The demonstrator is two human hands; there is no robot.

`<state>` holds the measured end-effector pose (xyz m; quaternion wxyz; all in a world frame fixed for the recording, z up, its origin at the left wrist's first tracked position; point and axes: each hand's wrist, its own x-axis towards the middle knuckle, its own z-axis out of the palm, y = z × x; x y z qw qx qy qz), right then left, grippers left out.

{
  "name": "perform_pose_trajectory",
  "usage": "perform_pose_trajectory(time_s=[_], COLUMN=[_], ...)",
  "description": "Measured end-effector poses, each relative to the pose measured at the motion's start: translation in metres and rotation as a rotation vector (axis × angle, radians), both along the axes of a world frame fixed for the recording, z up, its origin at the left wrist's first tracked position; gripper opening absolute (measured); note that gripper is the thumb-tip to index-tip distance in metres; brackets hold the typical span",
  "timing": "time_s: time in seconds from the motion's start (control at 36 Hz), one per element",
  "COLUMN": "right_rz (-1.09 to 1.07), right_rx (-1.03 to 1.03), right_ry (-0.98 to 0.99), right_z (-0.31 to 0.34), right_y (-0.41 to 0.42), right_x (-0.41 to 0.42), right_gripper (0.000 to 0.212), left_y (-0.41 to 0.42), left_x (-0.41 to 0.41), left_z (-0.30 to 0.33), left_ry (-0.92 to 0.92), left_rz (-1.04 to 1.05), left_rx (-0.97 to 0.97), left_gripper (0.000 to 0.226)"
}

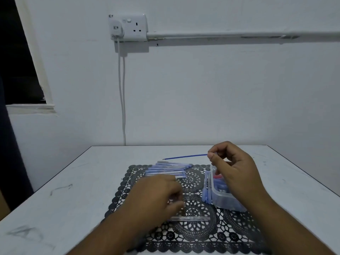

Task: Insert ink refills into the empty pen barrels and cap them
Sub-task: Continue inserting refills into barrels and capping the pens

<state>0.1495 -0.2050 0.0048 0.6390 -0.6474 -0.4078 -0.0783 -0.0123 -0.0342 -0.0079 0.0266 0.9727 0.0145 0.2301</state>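
The right hand (233, 168) is raised above the bench (73, 190) and pinches one end of a thin blue ink refill (185, 157) between thumb and forefinger. The refill points to the left, almost level, with its far tip free in the air over the back edge of the black lace mat (198, 234). The other fingers of this hand are curled in loosely.

The refill looks very light and a little bendy, so it will likely wobble at the free tip when it is held only at the end. I think a hold nearer the middle would make it easier to aim into a narrow opening. It should not be squeezed hard, because such a thin tube can kink.

The left hand (156, 196) lies low over the mat, palm down, fingers bent toward a clear pen barrel (191, 218) that lies on the mat just in front of it. This hand is blurred, so I cannot tell if it touches or holds anything.

The barrel is stiff, smooth plastic and may roll or slip; taking it around the middle seems safest.

Behind the left hand a row of pens (169, 169) lies side by side on the mat. A clear plastic box (226, 199) stands under the right hand, with some blue caps (207, 188) just beside it.
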Motion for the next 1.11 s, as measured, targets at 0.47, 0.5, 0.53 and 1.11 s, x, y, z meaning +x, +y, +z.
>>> perform_pose_trajectory(time_s=[0.47, 0.5, 0.53, 1.11], right_rz=[0.109, 0.109, 0.105, -0.213], right_rx=[-0.082, -0.085, -0.085, -0.138], right_ry=[-0.073, -0.08, -0.085, 0.054], right_z=[-0.012, -0.012, -0.011, -0.001], right_y=[0.018, 0.018, 0.017, -0.011], right_x=[-0.019, -0.02, -0.02, 0.027], right_gripper=[0.011, 0.011, 0.011, 0.016], left_y=[0.021, 0.021, 0.021, 0.058], left_x=[0.006, 0.006, 0.006, 0.004], left_z=[-0.003, -0.002, -0.001, -0.002], left_ry=[-0.581, -0.58, -0.579, 0.061], left_rz=[0.082, 0.08, 0.076, 0.588], left_rx=[0.077, 0.08, 0.083, -0.475], left_gripper=[0.009, 0.009, 0.008, 0.018])
